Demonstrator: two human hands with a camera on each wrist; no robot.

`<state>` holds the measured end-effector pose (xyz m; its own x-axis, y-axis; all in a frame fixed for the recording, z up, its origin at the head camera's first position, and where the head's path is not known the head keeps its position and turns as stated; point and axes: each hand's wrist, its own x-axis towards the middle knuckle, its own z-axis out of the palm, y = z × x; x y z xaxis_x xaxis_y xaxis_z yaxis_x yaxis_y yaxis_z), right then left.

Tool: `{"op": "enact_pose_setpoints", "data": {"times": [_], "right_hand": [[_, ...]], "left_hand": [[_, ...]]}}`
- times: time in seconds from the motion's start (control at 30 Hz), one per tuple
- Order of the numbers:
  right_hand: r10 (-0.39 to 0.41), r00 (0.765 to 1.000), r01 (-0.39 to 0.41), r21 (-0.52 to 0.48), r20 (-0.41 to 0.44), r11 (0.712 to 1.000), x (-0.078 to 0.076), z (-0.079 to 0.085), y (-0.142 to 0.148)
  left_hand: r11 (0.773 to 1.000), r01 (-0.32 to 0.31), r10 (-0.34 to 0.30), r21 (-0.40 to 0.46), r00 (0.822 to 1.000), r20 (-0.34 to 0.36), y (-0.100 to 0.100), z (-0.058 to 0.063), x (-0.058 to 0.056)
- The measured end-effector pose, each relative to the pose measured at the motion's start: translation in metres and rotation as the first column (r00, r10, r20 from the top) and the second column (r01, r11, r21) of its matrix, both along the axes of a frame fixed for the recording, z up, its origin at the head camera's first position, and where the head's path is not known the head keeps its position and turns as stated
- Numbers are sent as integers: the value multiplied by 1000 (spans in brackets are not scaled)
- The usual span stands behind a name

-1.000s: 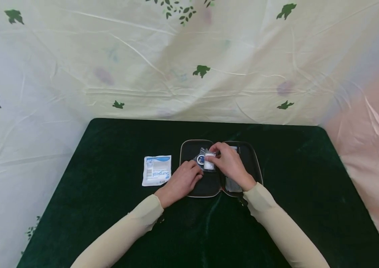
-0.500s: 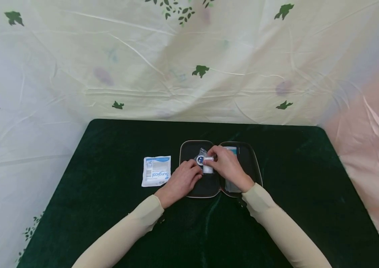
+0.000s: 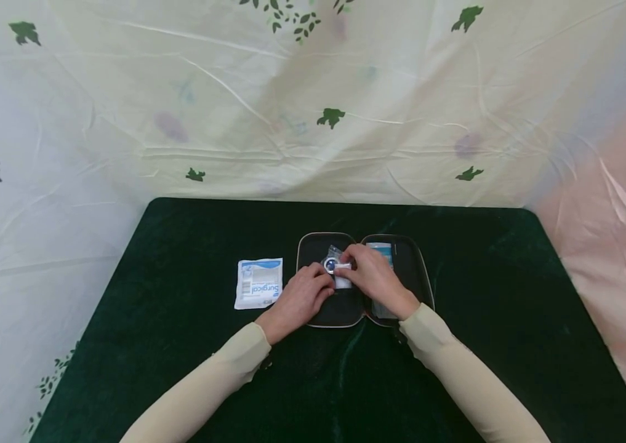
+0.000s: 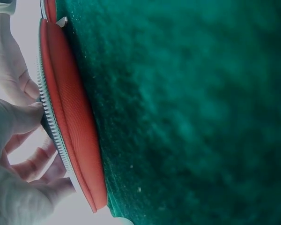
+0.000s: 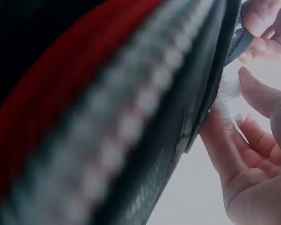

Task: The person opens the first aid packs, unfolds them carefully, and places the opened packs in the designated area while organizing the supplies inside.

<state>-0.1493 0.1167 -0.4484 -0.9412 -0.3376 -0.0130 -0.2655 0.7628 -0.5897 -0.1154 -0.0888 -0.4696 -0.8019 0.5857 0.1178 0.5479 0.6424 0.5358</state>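
Note:
An open zip case (image 3: 340, 319), black inside and red outside, lies on the table. My left hand (image 3: 304, 294) reaches over its left half; in the right wrist view its fingers pinch the dark edge of a mesh pocket (image 5: 243, 43). My right hand (image 3: 373, 274) holds a small white roll (image 3: 343, 282), probably a bandage, between thumb and fingers over that same half. Beside the roll sits a round blue-and-white item (image 3: 330, 265), with clear wrapping (image 3: 334, 251) next to it. Fingers partly cover both. In the left wrist view the red shell (image 4: 75, 112) hides the case's inside.
Left of the case lies a white and blue packet (image 3: 259, 283) marked "Surgical". Flat packs (image 3: 380, 248) sit in the case's right half, partly behind my right hand. Dark green velvet covers the table (image 3: 202, 234); a pale patterned cloth (image 3: 268, 123) hangs behind it.
My right hand has moved slightly down and left with the white roll, lower in the case's left half. More of the right half's flat packs shows. My left hand stays in place.

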Motion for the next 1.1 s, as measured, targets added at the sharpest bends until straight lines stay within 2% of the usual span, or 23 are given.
{"op": "enact_pose_setpoints", "data": {"times": [0.13,0.27,0.43,0.63,0.77,0.93,1.1], "right_hand": [[35,999,-33,62,-36,998,1,0,3],[80,995,-75,95,-51,993,2,-2,7],[118,993,-113,129,-30,985,2,-3,10],[232,973,-231,124,9,965,3,1,21],[268,962,-271,85,49,959,8,4,33],[220,969,-229,81,109,970,22,5,47],[231,961,-246,94,149,965,40,3,58]], "left_hand": [[999,-34,33,9,999,37,0,1,0],[998,-55,54,24,998,42,1,0,1],[997,-57,55,43,998,41,2,-2,0],[998,-49,46,38,997,63,3,-2,-2],[1000,-13,13,0,997,76,2,-2,-1],[998,40,-34,-51,993,113,0,-2,-1],[982,157,-142,-104,980,139,0,2,0]]}}
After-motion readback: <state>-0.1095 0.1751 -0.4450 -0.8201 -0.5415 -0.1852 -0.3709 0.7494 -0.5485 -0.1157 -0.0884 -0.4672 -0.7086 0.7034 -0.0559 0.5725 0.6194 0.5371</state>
